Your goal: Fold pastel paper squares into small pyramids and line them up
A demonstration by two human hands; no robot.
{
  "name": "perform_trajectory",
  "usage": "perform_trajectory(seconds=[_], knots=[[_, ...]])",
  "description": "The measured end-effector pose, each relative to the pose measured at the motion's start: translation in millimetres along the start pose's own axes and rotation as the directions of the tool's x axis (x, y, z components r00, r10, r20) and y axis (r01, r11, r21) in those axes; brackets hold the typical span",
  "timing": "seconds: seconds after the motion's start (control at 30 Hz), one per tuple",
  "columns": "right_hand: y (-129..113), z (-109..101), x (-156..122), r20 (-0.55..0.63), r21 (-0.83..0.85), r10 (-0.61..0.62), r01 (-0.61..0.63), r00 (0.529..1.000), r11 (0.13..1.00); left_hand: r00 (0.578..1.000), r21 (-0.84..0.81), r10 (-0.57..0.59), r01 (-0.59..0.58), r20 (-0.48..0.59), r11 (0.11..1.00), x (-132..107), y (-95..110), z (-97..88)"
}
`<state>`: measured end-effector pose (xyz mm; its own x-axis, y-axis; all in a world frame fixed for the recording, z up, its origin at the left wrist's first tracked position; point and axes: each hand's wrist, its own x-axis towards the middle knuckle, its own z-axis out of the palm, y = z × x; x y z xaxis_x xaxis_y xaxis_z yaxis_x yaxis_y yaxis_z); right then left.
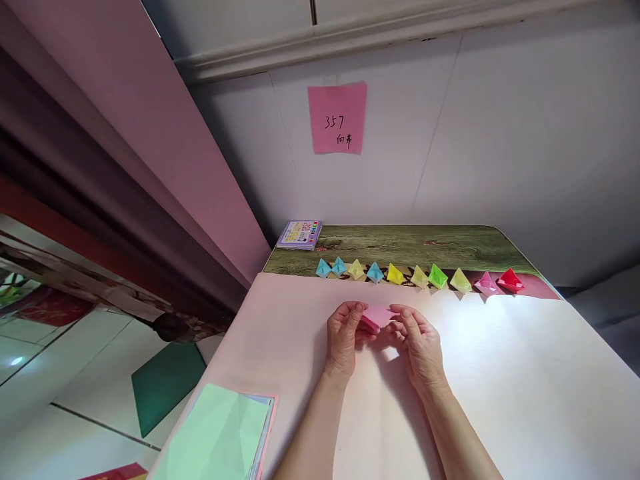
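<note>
A small folded piece of pink paper (377, 315) is held up over the table, in front of a row of paper boats. My left hand (344, 337) pinches its left end between thumb and fingers. At the other end, the thumb and fingertips of my right hand (419, 340) close on its right corner. Both hands hover above the pale table covering (480, 400), and a shadow falls beneath them. Several finished paper boats stand in line beyond, among them a blue boat (375, 272), a green boat (438, 276) and a red boat (511, 281).
A stack of coloured paper (215, 433), light green on top, lies at the front left. Near the wall at the table's back left sits a small purple-edged booklet (300, 235). A pink note (338, 119) is stuck on the wall. Curtains (150, 147) hang along the left.
</note>
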<state>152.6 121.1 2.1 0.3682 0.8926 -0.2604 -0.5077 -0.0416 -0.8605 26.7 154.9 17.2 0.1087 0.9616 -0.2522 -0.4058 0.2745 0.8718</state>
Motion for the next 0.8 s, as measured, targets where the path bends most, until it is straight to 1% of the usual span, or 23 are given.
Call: perform_trajectory(seconds=[0.1, 0.3, 0.43, 0.5, 0.6, 0.7, 0.8], knots=[[-1, -1, 1, 0.036, -0.001, -0.004, 0.004, 0.999, 1.0, 1.0, 0.007, 0.008, -0.008, 0.001, 1.0, -1, -1, -1.6], [-8, -1, -2, 0.125, -0.032, 0.004, 0.0, 0.992, 1.0, 0.996, -0.036, -0.01, 0.013, 0.084, 0.999, 0, 1, -5.8], [-7, -3, -1, 0.175, -0.083, -0.029, 0.044, 0.984, 0.996, 0.993, -0.087, -0.014, 0.025, 0.12, 0.996, 0, 5, -7.4], [-4, -4, 1, 0.155, -0.12, -0.061, 0.08, 0.986, 0.99, 0.991, -0.085, -0.022, 0.034, 0.13, 0.996, 0, 6, -7.5], [0, -4, 3, 0.077, -0.177, -0.109, 0.121, 0.991, 0.977, 0.992, -0.037, -0.03, 0.034, 0.122, 0.999, 1, 3, -6.6], [1, -3, 3, 0.003, -0.197, -0.133, 0.131, 0.991, 0.972, 0.993, 0.047, -0.01, 0.004, 0.116, 0.999, 3, -1, -5.8], [0, -1, 2, -0.077, -0.182, -0.144, 0.128, 0.987, 0.975, 0.993, 0.153, 0.023, -0.041, 0.114, 0.987, 5, -5, -6.9]])
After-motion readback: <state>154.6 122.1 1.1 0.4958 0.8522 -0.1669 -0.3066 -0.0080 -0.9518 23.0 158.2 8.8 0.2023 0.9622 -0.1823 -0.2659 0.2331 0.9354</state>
